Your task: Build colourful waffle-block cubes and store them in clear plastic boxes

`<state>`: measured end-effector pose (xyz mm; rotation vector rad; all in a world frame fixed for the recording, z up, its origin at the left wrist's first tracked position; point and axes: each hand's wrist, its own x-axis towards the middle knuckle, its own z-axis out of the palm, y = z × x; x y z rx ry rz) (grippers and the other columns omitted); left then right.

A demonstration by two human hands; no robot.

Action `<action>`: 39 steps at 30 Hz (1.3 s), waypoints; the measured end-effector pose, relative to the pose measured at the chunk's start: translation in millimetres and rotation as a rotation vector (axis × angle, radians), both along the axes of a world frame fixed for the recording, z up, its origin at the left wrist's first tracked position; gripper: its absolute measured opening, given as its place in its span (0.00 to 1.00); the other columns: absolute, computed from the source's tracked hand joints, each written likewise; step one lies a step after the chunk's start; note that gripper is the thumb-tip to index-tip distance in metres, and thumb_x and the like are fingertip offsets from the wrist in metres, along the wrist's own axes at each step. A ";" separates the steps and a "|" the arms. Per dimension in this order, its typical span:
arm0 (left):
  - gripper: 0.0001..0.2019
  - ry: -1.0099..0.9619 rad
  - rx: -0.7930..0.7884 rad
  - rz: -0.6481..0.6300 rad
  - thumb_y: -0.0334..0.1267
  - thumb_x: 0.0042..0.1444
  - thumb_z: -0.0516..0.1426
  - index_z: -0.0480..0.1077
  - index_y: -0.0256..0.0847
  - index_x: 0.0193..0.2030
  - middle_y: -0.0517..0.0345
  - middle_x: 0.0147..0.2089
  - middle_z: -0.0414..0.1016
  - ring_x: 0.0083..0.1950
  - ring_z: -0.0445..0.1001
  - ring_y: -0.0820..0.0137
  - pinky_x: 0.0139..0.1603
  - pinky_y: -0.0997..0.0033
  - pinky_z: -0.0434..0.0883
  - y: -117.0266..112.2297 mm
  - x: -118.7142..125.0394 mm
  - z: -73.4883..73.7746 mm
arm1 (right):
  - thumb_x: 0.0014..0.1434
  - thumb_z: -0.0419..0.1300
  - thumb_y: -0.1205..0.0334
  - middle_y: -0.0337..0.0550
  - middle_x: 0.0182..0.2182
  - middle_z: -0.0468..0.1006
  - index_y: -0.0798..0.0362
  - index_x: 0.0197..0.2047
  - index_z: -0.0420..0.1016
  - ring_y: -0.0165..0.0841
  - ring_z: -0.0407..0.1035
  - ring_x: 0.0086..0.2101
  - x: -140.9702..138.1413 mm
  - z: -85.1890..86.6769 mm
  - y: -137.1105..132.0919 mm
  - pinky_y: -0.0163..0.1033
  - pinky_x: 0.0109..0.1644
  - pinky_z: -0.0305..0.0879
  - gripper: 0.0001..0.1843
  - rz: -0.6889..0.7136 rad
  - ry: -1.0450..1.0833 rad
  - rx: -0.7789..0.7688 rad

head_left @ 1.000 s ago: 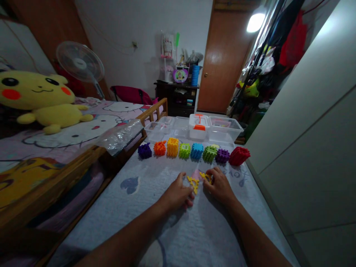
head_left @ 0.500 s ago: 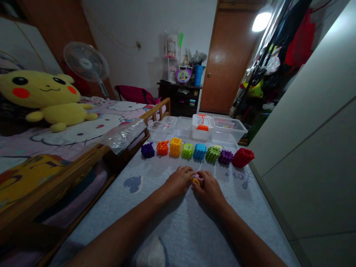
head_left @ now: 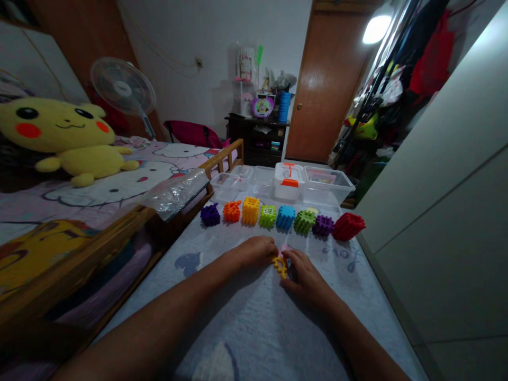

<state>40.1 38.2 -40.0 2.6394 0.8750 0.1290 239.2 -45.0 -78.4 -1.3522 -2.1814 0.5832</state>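
Observation:
Between my two hands, low over the cloth, is a small toothed toy block piece (head_left: 281,268), yellow in front with some pink behind it. My right hand (head_left: 305,272) grips its right side with thumb and fingers. From the left, my left hand (head_left: 260,251) has its fingers curled against the upper left edge of the same piece; its fingertips are partly hidden. Beyond them stands a row of built blocks, among them a yellow block (head_left: 251,210), a lime green block (head_left: 268,216), a blue block (head_left: 286,217) and a red block (head_left: 348,226).
Behind the row stand clear plastic bins (head_left: 327,182) and a lidded box with an orange latch (head_left: 289,181). A wooden bed rail (head_left: 170,233) borders the left side, with a yellow plush toy (head_left: 87,159) on the bed. A pale cabinet (head_left: 436,227) lines the right.
The yellow piece has turned and shows more of its toothed edge. My hands have spread slightly apart, the right one moving a little right and nearer to me.

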 end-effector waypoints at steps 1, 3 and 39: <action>0.08 0.019 0.010 -0.009 0.35 0.58 0.57 0.78 0.40 0.39 0.54 0.37 0.75 0.37 0.72 0.68 0.38 0.74 0.67 -1.2 -1.6 1.5 | 0.50 0.63 0.66 0.54 0.60 0.64 0.51 0.62 0.61 0.45 0.57 0.61 -0.4 0.5 0.3 0.55 0.65 0.55 0.35 0.000 0.000 0.002; 0.09 0.042 0.029 -0.023 0.35 0.59 0.56 0.78 0.40 0.39 0.53 0.38 0.76 0.38 0.73 0.68 0.39 0.74 0.67 -4.6 -5.9 2.0 | 0.49 0.64 0.66 0.54 0.59 0.65 0.51 0.60 0.63 0.46 0.58 0.60 -1.8 3.4 0.1 0.54 0.63 0.56 0.35 -0.013 -0.002 0.016; 0.13 0.104 0.347 0.847 0.38 0.56 0.54 0.78 0.39 0.40 0.46 0.41 0.81 0.45 0.78 0.58 0.42 0.66 0.71 59.8 -42.9 78.8 | 0.57 0.55 0.69 0.45 0.37 0.69 0.53 0.39 0.70 0.37 0.65 0.39 -6.1 8.4 7.0 0.42 0.45 0.62 0.07 -0.128 0.001 0.058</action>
